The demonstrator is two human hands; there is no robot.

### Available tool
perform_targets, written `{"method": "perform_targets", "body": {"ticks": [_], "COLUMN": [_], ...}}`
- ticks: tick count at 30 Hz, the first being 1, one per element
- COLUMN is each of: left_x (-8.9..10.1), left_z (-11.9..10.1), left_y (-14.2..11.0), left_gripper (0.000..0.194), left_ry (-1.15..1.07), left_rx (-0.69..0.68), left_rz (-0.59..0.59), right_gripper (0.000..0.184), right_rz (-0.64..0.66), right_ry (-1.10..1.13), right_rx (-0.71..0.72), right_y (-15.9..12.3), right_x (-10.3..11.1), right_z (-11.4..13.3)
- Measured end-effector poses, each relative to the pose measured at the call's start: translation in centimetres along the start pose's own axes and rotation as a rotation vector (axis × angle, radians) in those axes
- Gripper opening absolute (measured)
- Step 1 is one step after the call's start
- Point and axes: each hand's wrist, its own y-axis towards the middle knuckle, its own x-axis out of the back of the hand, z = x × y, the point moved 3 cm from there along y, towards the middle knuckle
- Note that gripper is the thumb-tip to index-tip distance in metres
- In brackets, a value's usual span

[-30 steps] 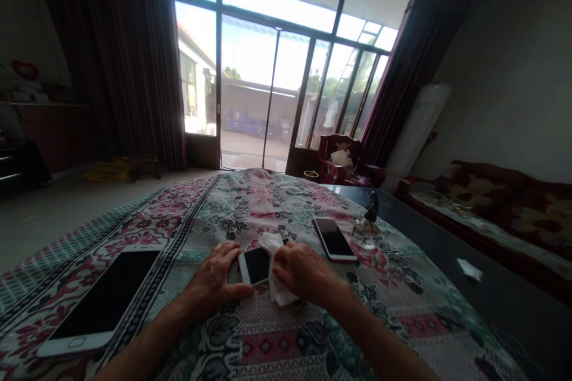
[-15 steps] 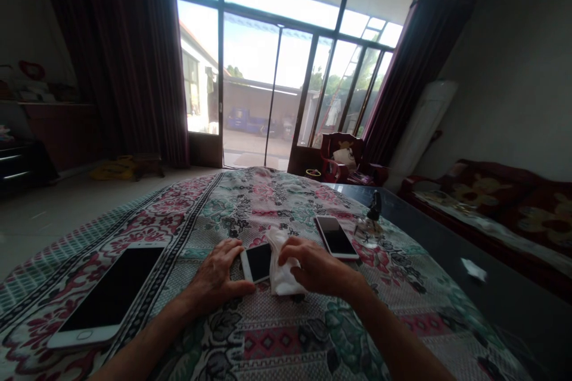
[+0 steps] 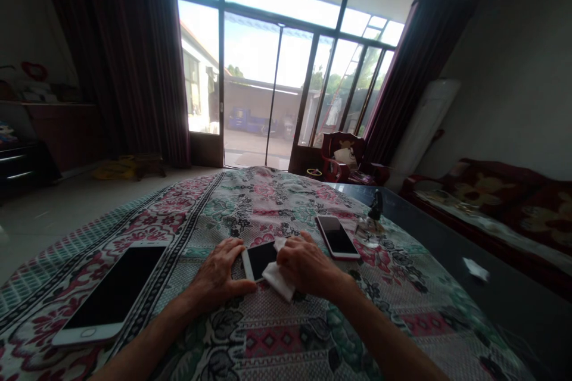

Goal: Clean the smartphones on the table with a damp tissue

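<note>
A white-framed smartphone (image 3: 261,260) lies screen up on the patterned tablecloth, partly covered on its right side. My left hand (image 3: 218,271) holds its left end, thumb at the near corner and fingers at the far corner. Bunched in my right hand (image 3: 304,262) is a white tissue (image 3: 279,281), pressed on the right part of the screen. Just beyond that hand rests a second white smartphone (image 3: 338,237). Beside it stands a clear spray bottle (image 3: 370,229) with a black nozzle. A larger white phone (image 3: 114,294) lies to the left of my left arm.
The flowered tablecloth (image 3: 268,190) covers a table whose dark glossy surface (image 3: 451,244) shows on the right. A crumpled white scrap (image 3: 476,269) lies there. Beyond are a wooden chair (image 3: 342,155), a sofa (image 3: 500,196) and glass doors.
My right hand has closed lower over the tissue and bunched it against the phone; the tissue hung looser and stood taller before. My left hand has stayed at the phone's left end.
</note>
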Motion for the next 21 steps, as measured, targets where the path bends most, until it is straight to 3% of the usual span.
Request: {"method": "perform_targets", "body": {"ticks": [3, 7, 10, 12, 14, 17, 21], "left_x": [-0.1, -0.1, 0.0, 0.0, 0.0, 0.0, 0.1], "left_z": [0.1, 0.0, 0.0, 0.0, -0.1, -0.2, -0.2], "left_y": [0.0, 0.0, 0.0, 0.0, 0.1, 0.1, 0.0], "left_gripper": [0.074, 0.076, 0.077, 0.077, 0.076, 0.074, 0.073], "left_ry": [0.001, 0.01, 0.013, 0.016, 0.019, 0.017, 0.011], "left_rx": [0.005, 0.013, 0.013, 0.016, 0.018, 0.015, 0.013], "left_rz": [0.0, 0.017, 0.017, 0.016, 0.014, 0.011, 0.006], "right_gripper": [0.01, 0.01, 0.014, 0.013, 0.012, 0.02, 0.02], "right_rz": [-0.109, -0.14, -0.183, -0.224, -0.226, -0.13, -0.038], "right_ry": [-0.036, -0.037, -0.077, -0.045, 0.032, 0.127, 0.132], "right_rx": [-0.146, -0.444, -0.524, -0.427, -0.215, 0.085, 0.166], "right_y": [0.1, 0.0, -0.2, -0.2, -0.2, -0.3, -0.4], "right_x": [0.1, -0.6, -0.5, -0.2, 0.0, -0.4, -1.3], "right_z": [-1.0, -2.1, -1.9, -1.4, -0.7, 0.1, 0.3]}}
